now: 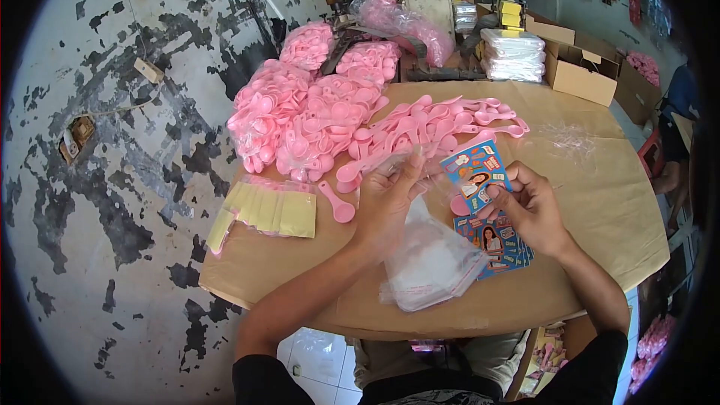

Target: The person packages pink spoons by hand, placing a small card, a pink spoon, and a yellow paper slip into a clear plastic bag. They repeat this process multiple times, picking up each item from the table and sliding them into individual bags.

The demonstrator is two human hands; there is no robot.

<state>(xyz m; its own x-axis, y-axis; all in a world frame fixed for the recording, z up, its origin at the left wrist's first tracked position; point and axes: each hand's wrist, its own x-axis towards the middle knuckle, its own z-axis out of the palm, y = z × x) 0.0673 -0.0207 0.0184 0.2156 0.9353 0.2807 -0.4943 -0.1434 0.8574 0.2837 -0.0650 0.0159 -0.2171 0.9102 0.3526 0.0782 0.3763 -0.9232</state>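
My left hand [390, 199] is closed on a clear plastic bag [431, 161], whose edges are hard to make out. Between the thumb and fingers of my right hand [529, 206] is a blue printed card [475, 172], close beside the bag. More blue cards [499, 244] lie on the table below it. A stack of clear bags [431, 262] rests below my hands. Pink spoons [420, 124] are heaped beyond them, and a single pink spoon [337, 204] lies left of my left hand.
Bags of pink spoons [300, 112] stand at the back left of the brown-covered table [600, 172]. Yellow packets [274, 208] lie at the left. Crumpled plastic [566, 139], white bag stacks [514, 54] and a cardboard box [581, 79] are at the right. A person [679, 120] is at the far right.
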